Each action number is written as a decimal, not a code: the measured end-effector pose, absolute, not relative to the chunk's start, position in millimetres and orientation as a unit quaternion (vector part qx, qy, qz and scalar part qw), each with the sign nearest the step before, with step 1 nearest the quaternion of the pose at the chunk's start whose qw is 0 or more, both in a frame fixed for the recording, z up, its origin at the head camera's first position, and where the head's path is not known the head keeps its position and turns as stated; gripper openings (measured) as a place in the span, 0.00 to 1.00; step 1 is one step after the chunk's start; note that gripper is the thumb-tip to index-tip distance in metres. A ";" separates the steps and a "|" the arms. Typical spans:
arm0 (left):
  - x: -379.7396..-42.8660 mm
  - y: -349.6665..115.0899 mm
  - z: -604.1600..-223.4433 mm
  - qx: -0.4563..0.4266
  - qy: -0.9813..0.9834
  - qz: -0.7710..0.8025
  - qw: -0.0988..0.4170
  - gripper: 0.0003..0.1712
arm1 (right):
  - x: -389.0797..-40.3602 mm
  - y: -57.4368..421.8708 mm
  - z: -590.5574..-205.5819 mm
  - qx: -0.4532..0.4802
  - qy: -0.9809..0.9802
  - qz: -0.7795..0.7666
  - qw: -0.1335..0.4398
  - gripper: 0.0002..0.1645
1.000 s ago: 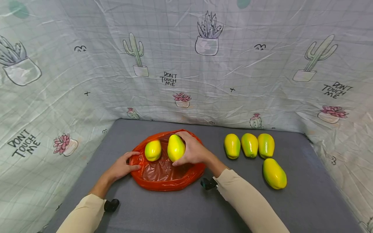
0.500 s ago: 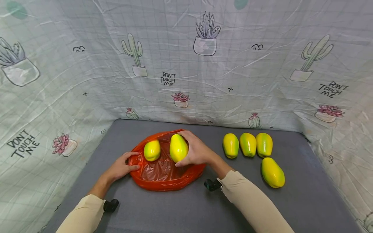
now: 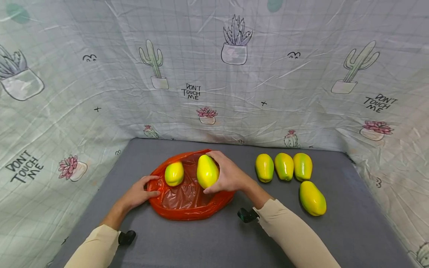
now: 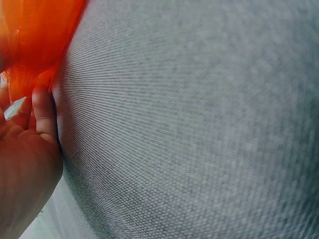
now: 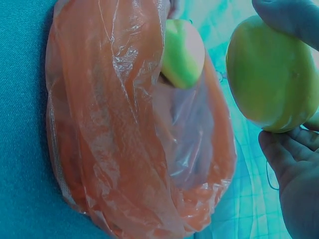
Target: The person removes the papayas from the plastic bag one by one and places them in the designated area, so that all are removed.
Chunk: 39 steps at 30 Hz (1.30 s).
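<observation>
My right hand [image 3: 231,174] grips a yellow-green papaya [image 3: 207,172] by its ends, thumb on the near side and fingers on the far side. In the right wrist view, this papaya [image 5: 271,74] is held apart from the red plastic bag [image 5: 104,124], above its mouth. Another papaya [image 3: 174,174] rests inside the bag [image 3: 187,214], towards the left. At the bag's left edge my left hand [image 3: 136,191] holds the rim, thumb and fingers spread along it. The left wrist view shows the fingers [image 4: 45,112] against the orange-looking plastic [image 4: 42,35].
Three papayas [image 3: 284,166] stand in a row at the back right of the grey table [image 3: 187,245]. A single papaya [image 3: 312,198] lies just in front of them. A printed cloth curtain [image 3: 194,70] encloses the table at the back and sides.
My right hand and its papaya have shifted slightly right over the bag. The left hand keeps its place at the rim, and the other papayas have stayed where they were.
</observation>
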State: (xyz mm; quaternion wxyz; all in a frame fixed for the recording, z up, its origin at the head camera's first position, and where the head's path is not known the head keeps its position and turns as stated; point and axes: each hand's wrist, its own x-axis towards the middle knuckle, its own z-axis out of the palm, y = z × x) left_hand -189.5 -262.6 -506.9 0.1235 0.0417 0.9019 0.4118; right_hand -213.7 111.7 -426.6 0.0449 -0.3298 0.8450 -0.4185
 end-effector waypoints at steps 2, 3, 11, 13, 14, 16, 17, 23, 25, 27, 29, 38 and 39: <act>-188.9 -262.3 -506.8 0.041 0.901 0.413 0.123 0.38 | -212.9 113.7 -426.1 -0.328 0.846 -0.418 0.043 0.66; -188.8 -262.2 -506.9 0.041 0.902 0.413 0.122 0.38 | -212.6 114.7 -426.0 -0.326 0.846 -0.419 0.043 0.66; -189.0 -261.7 -507.2 0.047 0.903 0.412 0.112 0.37 | -211.8 123.3 -425.7 -0.317 0.847 -0.424 0.042 0.67; -189.1 -261.6 -506.7 0.049 0.904 0.410 0.110 0.37 | -212.0 125.0 -425.0 -0.316 0.847 -0.425 0.043 0.66; -189.3 -261.6 -506.5 0.049 0.904 0.410 0.108 0.37 | -212.1 125.7 -424.7 -0.315 0.848 -0.425 0.043 0.66; -189.5 -261.4 -506.3 0.050 0.905 0.409 0.106 0.37 | -212.1 127.3 -423.7 -0.313 0.848 -0.425 0.042 0.66; -189.6 -261.3 -506.1 0.051 0.905 0.409 0.106 0.37 | -211.8 128.1 -423.2 -0.312 0.849 -0.424 0.041 0.66; -188.3 -260.8 -505.2 0.052 0.903 0.412 0.112 0.37 | -210.0 132.8 -419.4 -0.314 0.850 -0.421 0.039 0.65; -187.8 -261.1 -505.7 0.050 0.904 0.410 0.110 0.36 | -209.5 134.1 -418.4 -0.314 0.851 -0.420 0.036 0.65; -187.3 -261.6 -506.4 0.050 0.905 0.408 0.108 0.36 | -209.2 135.7 -418.1 -0.312 0.852 -0.420 0.034 0.65; -187.2 -262.1 -507.1 0.051 0.907 0.404 0.105 0.36 | -208.9 137.6 -417.6 -0.307 0.853 -0.421 0.033 0.64; -188.4 -260.7 -506.8 0.051 0.906 0.405 0.113 0.37 | -206.4 148.9 -416.8 -0.295 0.854 -0.428 0.041 0.65; -188.6 -260.4 -506.7 0.051 0.905 0.406 0.114 0.37 | -205.9 149.8 -416.9 -0.293 0.854 -0.428 0.040 0.65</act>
